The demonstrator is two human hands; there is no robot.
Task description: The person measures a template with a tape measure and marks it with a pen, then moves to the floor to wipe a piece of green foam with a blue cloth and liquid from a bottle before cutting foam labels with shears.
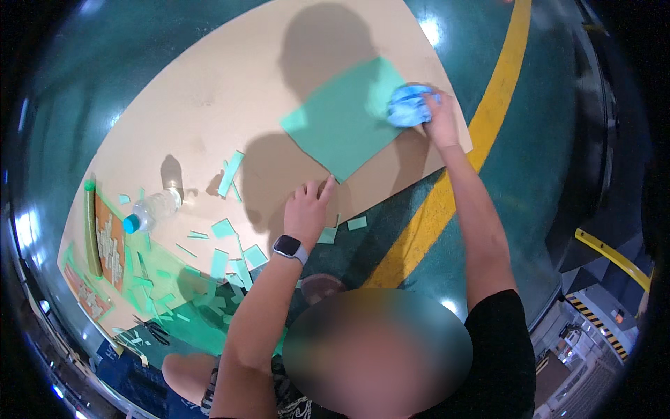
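Right hand (441, 120) grips blue cloth (409, 105) on green sheet (345, 126) (left hand (307, 209) flat, open).

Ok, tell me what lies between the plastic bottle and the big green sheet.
Head view: between plastic bottle and big green sheet lies a narrow green strip on the tan board, plus shadow.

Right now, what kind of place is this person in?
Probably a workshop or factory floor. The shiny green floor has a painted yellow line, black-and-yellow hazard stripes show at the right, and a big board lies on the floor.
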